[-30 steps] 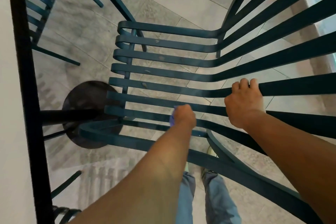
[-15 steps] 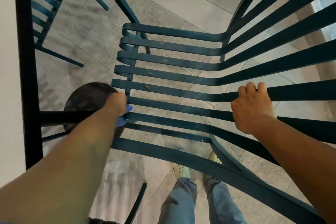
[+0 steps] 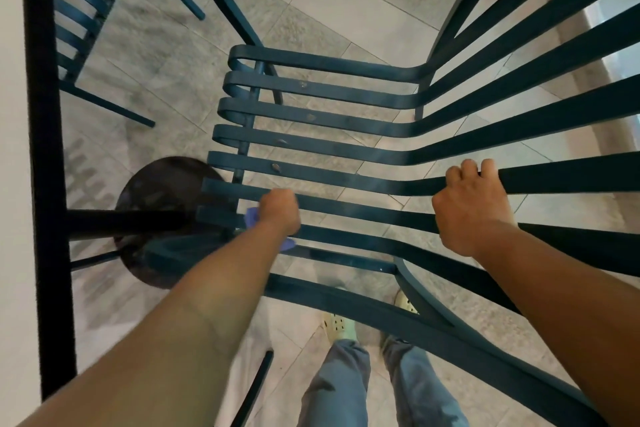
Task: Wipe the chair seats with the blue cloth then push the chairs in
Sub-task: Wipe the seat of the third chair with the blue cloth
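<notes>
The left hand (image 3: 280, 210) is curled round the blue cloth (image 3: 251, 217), which is pressed against the near slats at the front of the chair seat (image 3: 311, 146), while the right hand (image 3: 471, 208) is clamped on a slat where the seat bends up into the backrest. Small specks are seen on the slats farther from the person, and these could be missed if wiping is kept to the near slats. The bunched cloth could also be snagged in a gap between slats, or the chair shifted should the steadying grip be loosened.
</notes>
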